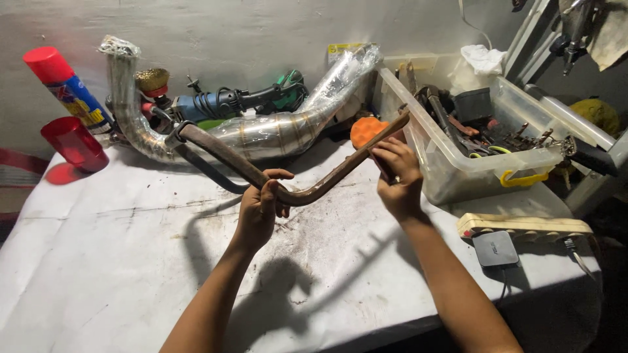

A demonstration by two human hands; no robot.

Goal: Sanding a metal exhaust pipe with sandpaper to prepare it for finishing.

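Covering nearly everything in view, one white, stained table (111, 261) carries the rest. One long exhaust pipe (261, 134) wrapped in clear film lies along its far edge, curving up at the left end. One clear plastic bin (458, 170) stands at the right, full of tools I cannot count, with one yellow handle at its front. One rusty bent metal bar (314, 186) is held up above the middle of the table, shaped like a shallow V. Two hands grip it: the left hand (260, 212) is curled closed around the bend at the bar's lowest point, and the right hand (398, 176) is wrapped closed around the rising right arm of the bar. One power tool (229, 101) with a blue and green body lies behind the pipe. One cream power strip (523, 225) and one small black adapter (495, 248) sit at the right edge. One spray can (69, 88) with a red cap and one red cup (73, 144) stand at the far left.
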